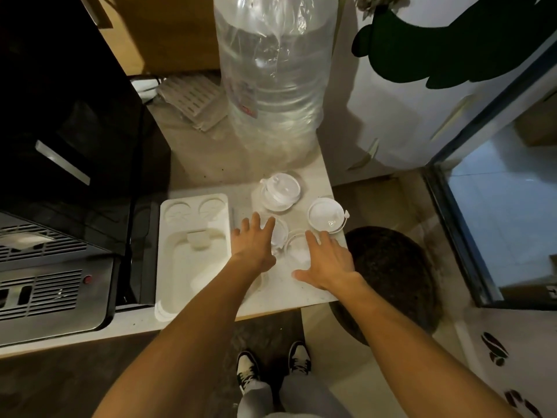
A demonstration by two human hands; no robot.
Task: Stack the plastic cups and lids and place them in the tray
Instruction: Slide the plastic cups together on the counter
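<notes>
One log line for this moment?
left hand: open over cup | right hand: open over cup | tray: no cups | phase: reaching

Head-worn view, looking steeply down, counter (211, 164) close

Clear glossy plastic cups (297, 251), matt white tray (193, 260)

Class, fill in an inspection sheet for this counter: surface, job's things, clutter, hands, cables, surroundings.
Surface: pale counter, speckled.
Job's things: white tray at left, holding no cups or lids; lidded cups and unstacked; clear cups and under the hands.
Clutter: tall bagged stack; slatted white piece.
Hands: left hand and right hand spread over clear cups, no closed grip.
Cables: nothing seen.
Surroundings: black machine at left; round dark bin below the counter's right edge.
</notes>
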